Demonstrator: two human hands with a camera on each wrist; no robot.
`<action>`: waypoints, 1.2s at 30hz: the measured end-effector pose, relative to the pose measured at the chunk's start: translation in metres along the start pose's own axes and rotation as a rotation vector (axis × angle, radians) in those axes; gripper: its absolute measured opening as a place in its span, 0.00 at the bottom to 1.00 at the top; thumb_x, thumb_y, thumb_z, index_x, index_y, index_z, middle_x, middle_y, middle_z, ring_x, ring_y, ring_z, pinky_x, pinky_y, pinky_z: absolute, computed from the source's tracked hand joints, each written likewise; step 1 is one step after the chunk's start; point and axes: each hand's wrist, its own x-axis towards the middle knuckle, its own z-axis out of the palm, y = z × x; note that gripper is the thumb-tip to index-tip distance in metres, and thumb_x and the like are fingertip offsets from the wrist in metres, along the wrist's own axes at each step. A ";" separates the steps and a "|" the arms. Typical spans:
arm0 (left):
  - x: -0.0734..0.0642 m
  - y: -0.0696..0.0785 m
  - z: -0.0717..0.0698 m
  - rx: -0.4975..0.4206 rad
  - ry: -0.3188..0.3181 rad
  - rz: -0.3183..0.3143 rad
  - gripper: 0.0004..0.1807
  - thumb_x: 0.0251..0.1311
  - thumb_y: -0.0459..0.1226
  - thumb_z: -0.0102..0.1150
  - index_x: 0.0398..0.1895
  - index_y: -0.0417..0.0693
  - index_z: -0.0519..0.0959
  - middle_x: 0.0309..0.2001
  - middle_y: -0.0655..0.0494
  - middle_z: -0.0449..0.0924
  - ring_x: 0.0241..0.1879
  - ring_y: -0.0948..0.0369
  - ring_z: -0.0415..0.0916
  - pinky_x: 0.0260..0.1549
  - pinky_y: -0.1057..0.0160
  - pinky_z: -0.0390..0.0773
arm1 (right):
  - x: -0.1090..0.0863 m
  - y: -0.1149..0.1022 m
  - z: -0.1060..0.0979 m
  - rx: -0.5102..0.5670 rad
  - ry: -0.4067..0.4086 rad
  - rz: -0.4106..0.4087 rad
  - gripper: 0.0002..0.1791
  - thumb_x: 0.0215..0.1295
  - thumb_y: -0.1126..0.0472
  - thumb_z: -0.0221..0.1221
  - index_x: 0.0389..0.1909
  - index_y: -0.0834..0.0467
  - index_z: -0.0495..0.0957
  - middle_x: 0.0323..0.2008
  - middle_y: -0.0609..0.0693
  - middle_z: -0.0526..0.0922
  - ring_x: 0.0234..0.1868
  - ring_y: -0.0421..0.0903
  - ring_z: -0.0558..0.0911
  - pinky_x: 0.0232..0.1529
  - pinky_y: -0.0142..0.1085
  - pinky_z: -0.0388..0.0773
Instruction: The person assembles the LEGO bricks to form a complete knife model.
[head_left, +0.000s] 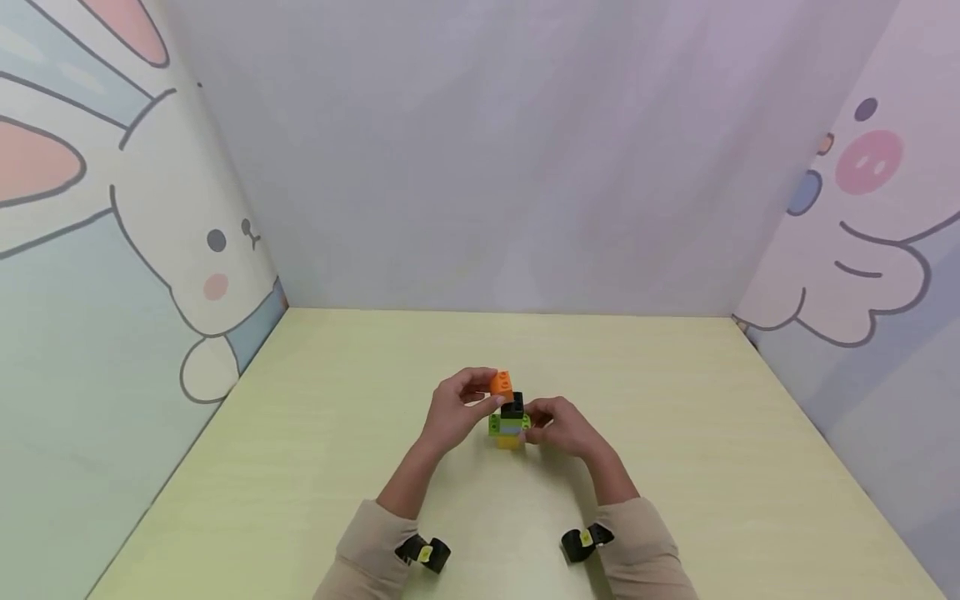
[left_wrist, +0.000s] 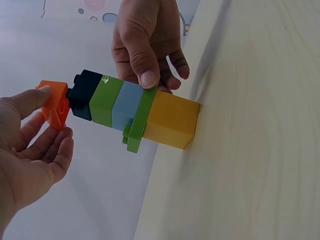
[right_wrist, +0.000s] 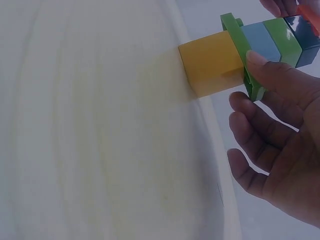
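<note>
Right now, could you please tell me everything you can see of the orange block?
The orange block is small and plastic-looking, with round studs visible in the head view. The left hand pinches it between thumb and fingers, tilted, at the studded top of the black block. Whether those two blocks touch is unclear.

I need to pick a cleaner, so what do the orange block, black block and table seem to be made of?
Orange block: probably plastic, smooth, with even colour and moulded round studs.
Black block: likely plastic, glossy, with bright highlights.
Table: wood or wood-look laminate, fairly matte; faint grain fits either.
</note>
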 end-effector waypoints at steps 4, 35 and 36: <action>0.001 0.001 0.005 0.001 -0.017 0.004 0.18 0.55 0.29 0.63 0.50 0.32 0.75 0.45 0.43 0.78 0.45 0.49 0.75 0.46 0.52 0.74 | 0.000 0.001 -0.001 -0.010 -0.001 -0.007 0.13 0.53 0.65 0.67 0.41 0.62 0.81 0.30 0.45 0.78 0.32 0.45 0.73 0.33 0.37 0.72; 0.011 -0.041 0.011 0.044 -0.077 0.123 0.20 0.53 0.33 0.66 0.51 0.41 0.78 0.44 0.53 0.79 0.45 0.59 0.76 0.44 0.58 0.76 | 0.003 0.004 0.000 -0.002 -0.013 0.008 0.13 0.53 0.63 0.67 0.40 0.61 0.80 0.29 0.46 0.77 0.32 0.45 0.73 0.33 0.37 0.72; 0.010 -0.041 0.011 0.042 -0.078 0.123 0.20 0.53 0.33 0.66 0.51 0.40 0.78 0.44 0.53 0.78 0.45 0.59 0.76 0.43 0.60 0.76 | 0.002 0.004 0.000 -0.005 -0.012 0.010 0.13 0.53 0.63 0.67 0.40 0.61 0.80 0.29 0.45 0.77 0.32 0.45 0.73 0.33 0.37 0.72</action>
